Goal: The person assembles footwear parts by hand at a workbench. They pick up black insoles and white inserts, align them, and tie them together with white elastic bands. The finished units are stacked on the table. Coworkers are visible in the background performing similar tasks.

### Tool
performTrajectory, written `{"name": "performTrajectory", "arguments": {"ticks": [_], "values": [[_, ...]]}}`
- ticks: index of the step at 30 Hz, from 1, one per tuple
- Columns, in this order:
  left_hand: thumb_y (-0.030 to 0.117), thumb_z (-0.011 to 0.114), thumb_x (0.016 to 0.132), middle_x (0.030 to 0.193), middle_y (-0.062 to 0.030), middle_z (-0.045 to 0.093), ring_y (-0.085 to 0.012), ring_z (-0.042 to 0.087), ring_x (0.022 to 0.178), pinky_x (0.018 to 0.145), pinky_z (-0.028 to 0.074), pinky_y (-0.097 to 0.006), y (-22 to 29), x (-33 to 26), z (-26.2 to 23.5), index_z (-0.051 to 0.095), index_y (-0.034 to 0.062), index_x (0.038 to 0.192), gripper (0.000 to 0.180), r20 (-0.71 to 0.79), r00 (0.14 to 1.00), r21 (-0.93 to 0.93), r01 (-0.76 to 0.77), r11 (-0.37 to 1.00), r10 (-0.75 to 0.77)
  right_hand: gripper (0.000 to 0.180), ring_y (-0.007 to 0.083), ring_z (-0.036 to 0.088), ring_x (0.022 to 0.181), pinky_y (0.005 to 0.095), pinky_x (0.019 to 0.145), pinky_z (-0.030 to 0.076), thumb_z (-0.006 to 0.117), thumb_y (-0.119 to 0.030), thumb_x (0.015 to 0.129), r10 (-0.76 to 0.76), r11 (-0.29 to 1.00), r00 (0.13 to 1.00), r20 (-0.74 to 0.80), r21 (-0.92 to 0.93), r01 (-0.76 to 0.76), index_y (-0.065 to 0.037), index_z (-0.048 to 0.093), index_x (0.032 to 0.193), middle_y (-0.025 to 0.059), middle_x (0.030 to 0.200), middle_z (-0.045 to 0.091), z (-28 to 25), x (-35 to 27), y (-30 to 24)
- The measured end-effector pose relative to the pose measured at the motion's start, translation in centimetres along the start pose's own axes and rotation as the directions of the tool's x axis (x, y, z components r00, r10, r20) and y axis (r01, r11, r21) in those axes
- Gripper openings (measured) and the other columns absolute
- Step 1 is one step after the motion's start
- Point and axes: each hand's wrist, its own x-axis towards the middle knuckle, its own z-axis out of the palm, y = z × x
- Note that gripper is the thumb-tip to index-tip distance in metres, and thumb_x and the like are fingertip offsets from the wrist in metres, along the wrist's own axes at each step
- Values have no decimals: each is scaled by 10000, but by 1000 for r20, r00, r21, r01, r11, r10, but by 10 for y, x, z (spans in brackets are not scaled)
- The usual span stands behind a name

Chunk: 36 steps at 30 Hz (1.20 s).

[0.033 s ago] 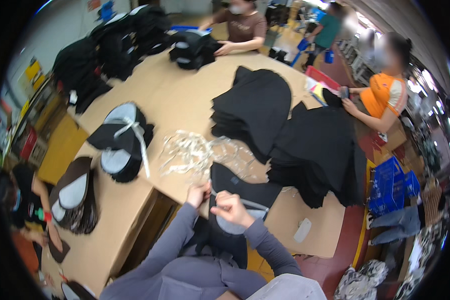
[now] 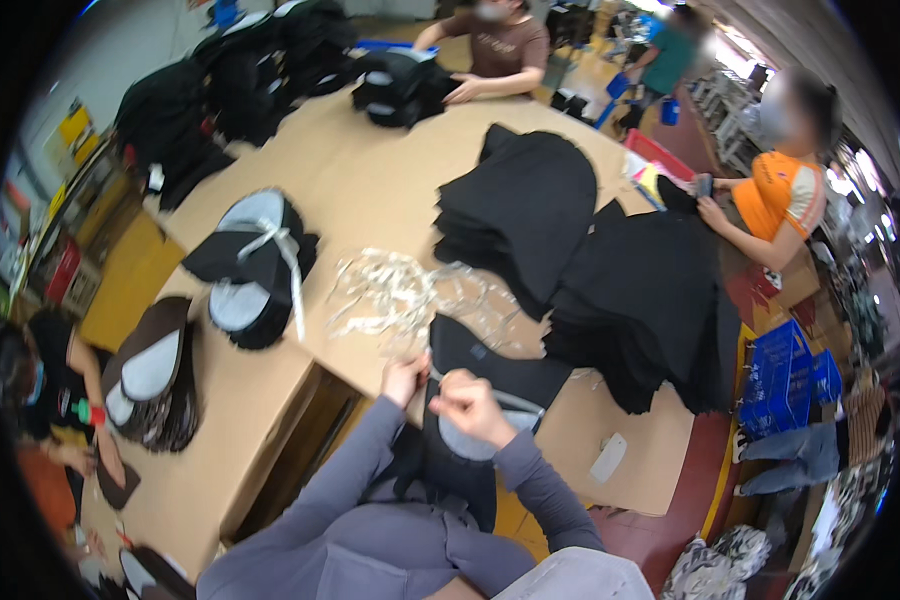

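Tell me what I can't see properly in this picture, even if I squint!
In the head view:
- The end of the pale strip at the left hand: lost inside its grip.
- Whether the right hand holds it too: curled fingers hide that.
- The black fabric stack's insides: its top layer covers them.

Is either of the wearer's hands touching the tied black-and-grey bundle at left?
No, the left hand and right hand are both at the black pieces, well apart from the tied bundle.
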Motion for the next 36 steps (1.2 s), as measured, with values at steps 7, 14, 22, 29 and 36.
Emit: {"name": "performTrajectory", "arguments": {"ticks": [7,14,22,29,36], "values": [[507,634,907,835,-43,658,-85,588,726,678,472,-215,28,-28,0,672,13,990,502,-50,972,67,232,970,-229,384,251,466,1278,378,1086,342,562,-253,965,413,854,253,-875,276,-440,-36,546,1280,91,1390,500,-44,-94,-11],[343,789,805,1085,-160,676,-225,664,952,875,526,-320,65,-57,44,549,-96,1233,658,155,982,132,85,988,-106,504,210,492,1267,370,1091,358,509,-421,992,820,501,410,-398,847,-179,-51,518,1334,93,1342,556,-49,-118,23],[103,766,781,1248,-109,602,-193,571,1137,999,434,-311,103,-118,53,489,-13,1337,632,410,911,-157,34,987,33,527,280,545,1207,403,1048,419,599,-232,930,747,524,503,-436,851,-41,2,446,1377,131,1346,544,-42,-96,-75],[212,697,824,995,-61,693,-147,654,910,876,500,-293,242,-116,1,681,18,1064,310,262,961,-186,-44,981,93,662,240,387,1351,363,1140,260,583,-69,916,399,851,793,-460,509,-133,16,267,1491,130,1489,371,-16,34,-143],[316,738,804,838,-85,741,-193,708,655,690,596,-317,453,-57,-136,740,57,918,284,78,992,102,-112,988,104,516,196,522,1155,373,958,418,694,-184,882,149,797,936,-318,599,76,-36,449,1313,72,1280,538,94,236,-149]]}}
